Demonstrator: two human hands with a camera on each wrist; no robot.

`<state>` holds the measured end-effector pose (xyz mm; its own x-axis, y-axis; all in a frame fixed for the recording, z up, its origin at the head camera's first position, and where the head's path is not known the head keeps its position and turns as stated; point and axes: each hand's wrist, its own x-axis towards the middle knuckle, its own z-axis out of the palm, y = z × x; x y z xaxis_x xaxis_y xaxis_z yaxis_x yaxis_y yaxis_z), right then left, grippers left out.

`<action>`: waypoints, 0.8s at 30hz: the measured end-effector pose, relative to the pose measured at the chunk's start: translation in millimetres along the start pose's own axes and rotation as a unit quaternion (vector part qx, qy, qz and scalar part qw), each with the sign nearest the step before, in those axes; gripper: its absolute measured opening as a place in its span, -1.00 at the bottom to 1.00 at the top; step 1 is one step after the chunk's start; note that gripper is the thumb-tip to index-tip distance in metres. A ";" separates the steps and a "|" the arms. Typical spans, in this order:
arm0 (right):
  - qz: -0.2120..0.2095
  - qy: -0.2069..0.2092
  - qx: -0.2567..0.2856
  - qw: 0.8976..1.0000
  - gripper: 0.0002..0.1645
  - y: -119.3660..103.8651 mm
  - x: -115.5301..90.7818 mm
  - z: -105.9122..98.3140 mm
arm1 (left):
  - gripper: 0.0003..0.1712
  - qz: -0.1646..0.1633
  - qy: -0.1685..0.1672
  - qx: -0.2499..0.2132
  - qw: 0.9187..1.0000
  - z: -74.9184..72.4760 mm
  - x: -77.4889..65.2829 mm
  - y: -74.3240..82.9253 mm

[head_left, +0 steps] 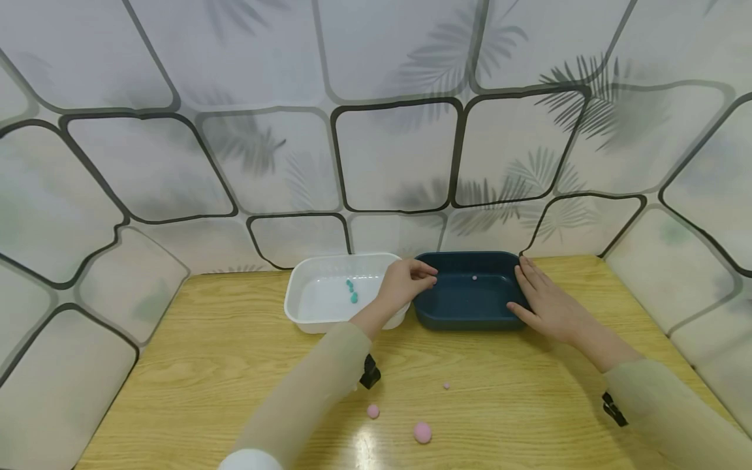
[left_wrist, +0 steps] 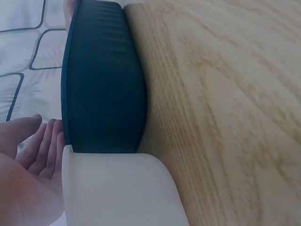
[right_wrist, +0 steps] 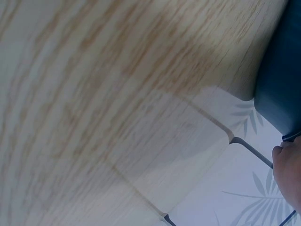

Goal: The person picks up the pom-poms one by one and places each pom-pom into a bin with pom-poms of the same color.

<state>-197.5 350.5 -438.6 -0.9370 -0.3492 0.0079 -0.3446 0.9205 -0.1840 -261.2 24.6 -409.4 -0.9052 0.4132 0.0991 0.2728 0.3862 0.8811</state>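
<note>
Balls (head_left: 354, 297) in teal are lying in a short, loose row inside a white tub (head_left: 317, 326) on the wooden table (head_left: 205, 365). On the table in front, a mid-sized pink ball (head_left: 373, 411) is sitting apart from everything else.

Next along, the person's left hand (head_left: 405, 281) is reaching across the white tub's right edge, its fingertips hovering over the left rim of the dark blue tub. Thumb and fingers are standing apart, and nothing is showing between them. The step in hand seems to be handling small pieces at the dark blue tub; whether the fingers are letting go or reaching in cannot be told.

Nearer the person, a large pink ball (head_left: 422, 432) and, further right, a tiny pink ball (head_left: 446, 386) are resting on the table. Picking up the tiny one would call for a fine fingertip pinch, and it could easily roll.

The dark blue tub (head_left: 470, 321) is holding one small pale ball (head_left: 474, 278). At its right end, the right hand (head_left: 549, 303) is resting on the rim, fingers straight, apparently steadying it.
</note>
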 end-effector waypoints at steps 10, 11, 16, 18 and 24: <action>0.001 0.000 0.003 1.000 0.11 -1.1 -1.0 -0.8 | -0.75 0.015 -0.029 -0.013 0.999 -4.4 -20.9 -4.2; 0.001 0.000 0.004 1.000 0.11 -1.3 -1.1 -0.8 | -0.75 0.016 -0.031 -0.017 0.999 -4.8 -23.0 -4.2; 0.002 0.001 0.006 1.000 0.11 -3.1 -2.0 -1.2 | -0.78 0.016 -0.043 -0.035 0.998 -6.9 -34.7 -4.0; 0.002 0.001 0.007 1.000 0.11 -3.6 -2.2 -1.2 | -0.78 0.015 -0.046 -0.037 0.998 -8.0 -39.4 -3.8; 0.006 -0.001 0.009 1.000 0.11 -2.5 -1.4 -1.4 | -0.77 0.011 -0.054 -0.025 0.998 -11.6 -51.9 -1.2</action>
<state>-195.5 348.9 -436.8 -0.9407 -0.3392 0.0039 -0.3330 0.9213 -0.2009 -218.3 -6.8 -410.2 -0.8580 0.5089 0.0696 0.2726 0.3362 0.9015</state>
